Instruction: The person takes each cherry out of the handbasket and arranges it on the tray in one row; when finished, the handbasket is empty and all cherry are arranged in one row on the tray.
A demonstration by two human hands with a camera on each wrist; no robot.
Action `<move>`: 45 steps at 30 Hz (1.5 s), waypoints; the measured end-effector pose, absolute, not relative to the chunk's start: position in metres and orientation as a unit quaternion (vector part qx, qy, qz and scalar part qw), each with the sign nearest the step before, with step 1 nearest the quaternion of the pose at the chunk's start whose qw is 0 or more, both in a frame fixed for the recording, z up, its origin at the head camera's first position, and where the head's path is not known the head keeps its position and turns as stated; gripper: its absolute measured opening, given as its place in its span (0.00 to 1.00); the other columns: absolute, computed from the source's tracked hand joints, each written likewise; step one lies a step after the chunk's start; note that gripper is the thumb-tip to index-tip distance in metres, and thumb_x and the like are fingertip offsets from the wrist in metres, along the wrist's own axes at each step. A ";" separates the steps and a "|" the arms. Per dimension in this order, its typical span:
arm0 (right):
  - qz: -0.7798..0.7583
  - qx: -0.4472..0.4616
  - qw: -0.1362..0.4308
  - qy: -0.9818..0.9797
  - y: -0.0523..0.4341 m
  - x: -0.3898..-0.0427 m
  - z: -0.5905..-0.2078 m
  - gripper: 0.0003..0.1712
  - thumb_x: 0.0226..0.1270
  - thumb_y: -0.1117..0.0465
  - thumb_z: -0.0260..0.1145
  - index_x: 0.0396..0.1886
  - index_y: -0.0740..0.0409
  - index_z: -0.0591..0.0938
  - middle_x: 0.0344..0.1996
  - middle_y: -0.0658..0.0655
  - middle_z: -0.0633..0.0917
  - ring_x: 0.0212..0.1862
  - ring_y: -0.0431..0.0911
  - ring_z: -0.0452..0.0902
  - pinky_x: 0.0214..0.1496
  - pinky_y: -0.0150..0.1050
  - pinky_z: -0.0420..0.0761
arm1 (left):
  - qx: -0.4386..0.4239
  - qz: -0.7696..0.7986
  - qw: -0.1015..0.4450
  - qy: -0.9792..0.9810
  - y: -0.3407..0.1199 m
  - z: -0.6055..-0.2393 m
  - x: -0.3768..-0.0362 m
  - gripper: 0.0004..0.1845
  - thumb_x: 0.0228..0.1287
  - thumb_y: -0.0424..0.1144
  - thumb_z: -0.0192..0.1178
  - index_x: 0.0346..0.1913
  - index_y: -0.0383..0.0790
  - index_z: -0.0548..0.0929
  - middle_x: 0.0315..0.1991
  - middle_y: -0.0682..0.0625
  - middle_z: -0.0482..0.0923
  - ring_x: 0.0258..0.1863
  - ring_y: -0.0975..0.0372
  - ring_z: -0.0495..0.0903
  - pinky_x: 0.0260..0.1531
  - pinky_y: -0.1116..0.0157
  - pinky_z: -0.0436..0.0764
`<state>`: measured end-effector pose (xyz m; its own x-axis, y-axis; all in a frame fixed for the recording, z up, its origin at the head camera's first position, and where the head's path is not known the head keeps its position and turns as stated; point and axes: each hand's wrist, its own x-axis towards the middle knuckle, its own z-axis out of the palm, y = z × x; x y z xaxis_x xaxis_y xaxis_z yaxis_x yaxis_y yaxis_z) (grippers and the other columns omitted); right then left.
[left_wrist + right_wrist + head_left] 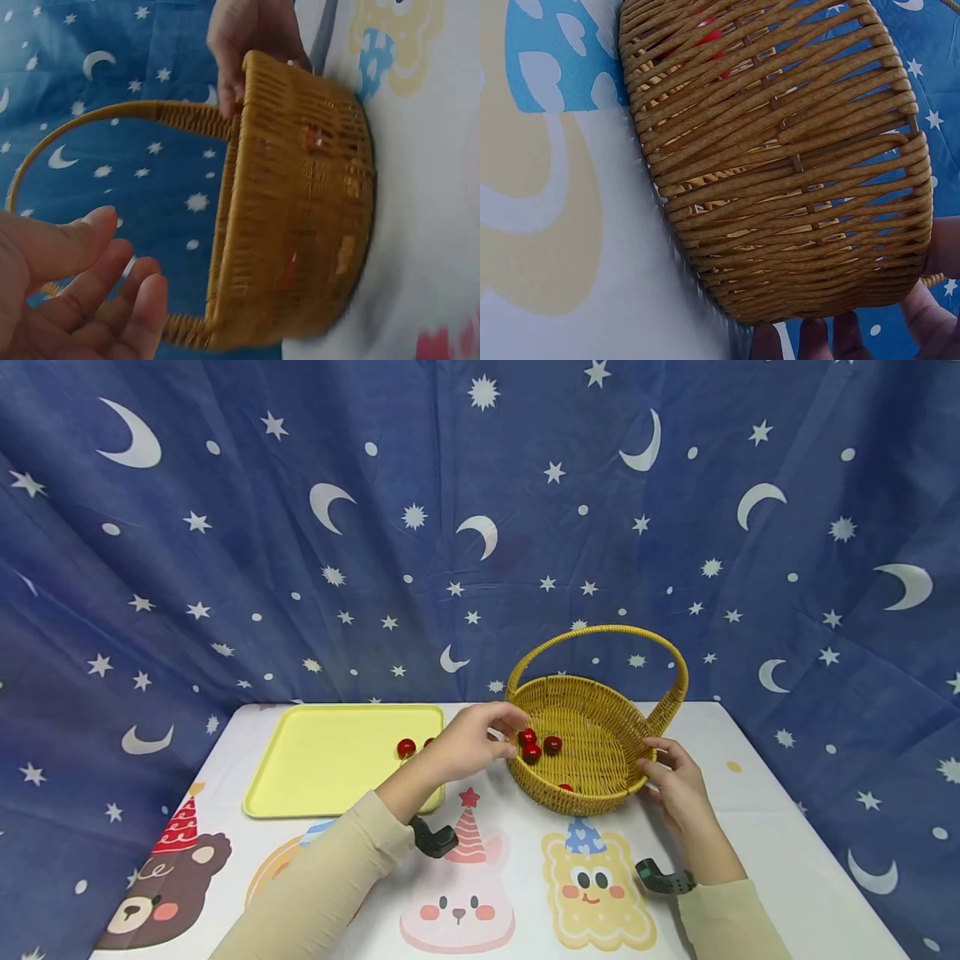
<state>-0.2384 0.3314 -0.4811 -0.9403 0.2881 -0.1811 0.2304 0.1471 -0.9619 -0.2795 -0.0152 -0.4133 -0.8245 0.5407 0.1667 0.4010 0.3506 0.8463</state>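
The left hand (474,742) is at the left rim of the basket (600,805), fingers slightly parted from the thumb, holding nothing. The right hand (678,789) grips the right rim. Red cherries (531,753) lie inside the basket and on the yellow tray (330,760). Brace the rim lightly; release each cherry low, clear of the handle (615,629).

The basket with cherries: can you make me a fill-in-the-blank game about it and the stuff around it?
The ____ hand grips the basket.
In the head view, the tray lies to the ____ of the basket.
The cherries inside are coloured ____.
The starry curtain behind is dark ____.

Missing words: right; left; red; blue.
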 end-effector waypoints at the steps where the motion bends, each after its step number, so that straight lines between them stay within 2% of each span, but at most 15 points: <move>1: 0.631 -0.171 0.022 -0.756 0.332 -0.239 -0.481 0.27 0.78 0.66 0.62 0.73 0.55 0.72 0.62 0.55 0.71 0.54 0.40 0.75 0.47 0.33 0.86 | 0.291 0.488 0.082 0.819 -0.007 -0.414 -0.282 0.23 0.66 0.26 0.72 0.63 0.43 0.86 0.58 0.48 0.87 0.57 0.53 0.87 0.60 0.54 0.86; 5: 0.634 -0.172 0.022 -0.753 0.333 -0.240 -0.480 0.27 0.78 0.66 0.62 0.73 0.54 0.72 0.62 0.55 0.71 0.53 0.39 0.75 0.47 0.33 0.86 | 0.301 0.476 0.119 0.818 0.024 -0.421 -0.295 0.23 0.68 0.26 0.71 0.64 0.41 0.85 0.60 0.44 0.87 0.63 0.49 0.85 0.68 0.48 0.82; 9: 0.639 -0.171 0.020 -0.750 0.331 -0.239 -0.480 0.26 0.78 0.66 0.62 0.72 0.55 0.72 0.61 0.55 0.70 0.54 0.40 0.74 0.47 0.33 0.85 | 0.304 0.454 0.130 0.827 0.047 -0.432 -0.309 0.23 0.69 0.26 0.70 0.65 0.41 0.85 0.62 0.43 0.87 0.65 0.49 0.84 0.70 0.50 0.81; 14: 0.635 -0.167 0.020 -0.754 0.330 -0.238 -0.481 0.27 0.78 0.67 0.62 0.73 0.57 0.71 0.63 0.57 0.70 0.55 0.42 0.75 0.47 0.33 0.86 | 0.298 0.413 0.138 0.850 0.066 -0.439 -0.323 0.24 0.69 0.26 0.70 0.66 0.42 0.85 0.65 0.43 0.85 0.67 0.49 0.83 0.67 0.56 0.82; 22: 0.632 -0.167 0.016 -0.756 0.336 -0.237 -0.483 0.27 0.78 0.66 0.62 0.73 0.55 0.71 0.65 0.57 0.70 0.57 0.43 0.74 0.48 0.33 0.86 | 0.282 0.343 0.165 0.881 0.081 -0.441 -0.333 0.26 0.68 0.25 0.68 0.67 0.41 0.84 0.64 0.44 0.85 0.65 0.52 0.84 0.59 0.61 0.85; 25: 0.632 -0.164 0.015 -0.757 0.336 -0.236 -0.482 0.27 0.78 0.66 0.62 0.73 0.55 0.72 0.66 0.58 0.70 0.57 0.42 0.75 0.48 0.33 0.86 | 0.282 0.325 0.172 0.886 0.085 -0.443 -0.333 0.25 0.67 0.24 0.68 0.66 0.41 0.85 0.61 0.45 0.87 0.59 0.55 0.85 0.49 0.65 0.84; 28: 0.634 -0.159 0.015 -0.757 0.335 -0.237 -0.481 0.27 0.78 0.66 0.62 0.73 0.56 0.71 0.66 0.59 0.70 0.56 0.41 0.75 0.48 0.33 0.86 | 0.284 0.299 0.175 0.894 0.089 -0.446 -0.332 0.24 0.66 0.24 0.69 0.63 0.42 0.87 0.58 0.46 0.87 0.49 0.58 0.83 0.40 0.68 0.78; 31: 0.634 -0.157 0.016 -0.757 0.333 -0.237 -0.480 0.27 0.78 0.66 0.62 0.74 0.57 0.71 0.65 0.59 0.70 0.56 0.41 0.75 0.49 0.33 0.87 | 0.289 0.265 0.172 0.904 0.093 -0.450 -0.331 0.21 0.64 0.25 0.70 0.60 0.43 0.89 0.57 0.47 0.87 0.44 0.60 0.79 0.37 0.68 0.74; 38: 0.637 -0.157 0.014 -0.755 0.332 -0.239 -0.479 0.27 0.78 0.66 0.61 0.74 0.56 0.71 0.67 0.59 0.69 0.60 0.45 0.73 0.50 0.33 0.86 | 0.298 0.224 0.162 0.914 0.097 -0.451 -0.331 0.11 0.65 0.33 0.75 0.48 0.48 0.92 0.45 0.54 0.87 0.43 0.62 0.80 0.42 0.66 0.78; 40: 0.638 -0.156 0.013 -0.754 0.332 -0.239 -0.479 0.27 0.79 0.66 0.61 0.74 0.55 0.71 0.67 0.59 0.69 0.61 0.46 0.72 0.50 0.34 0.85 | 0.303 0.223 0.158 0.913 0.098 -0.451 -0.331 0.11 0.67 0.35 0.74 0.50 0.49 0.91 0.46 0.54 0.87 0.45 0.61 0.82 0.46 0.66 0.80; 45: 0.638 -0.159 0.012 -0.753 0.332 -0.238 -0.479 0.27 0.79 0.66 0.61 0.74 0.55 0.71 0.67 0.59 0.69 0.60 0.45 0.73 0.50 0.34 0.86 | 0.311 0.260 0.129 0.905 0.097 -0.451 -0.329 0.19 0.69 0.36 0.74 0.62 0.47 0.88 0.56 0.51 0.87 0.56 0.60 0.84 0.58 0.66 0.82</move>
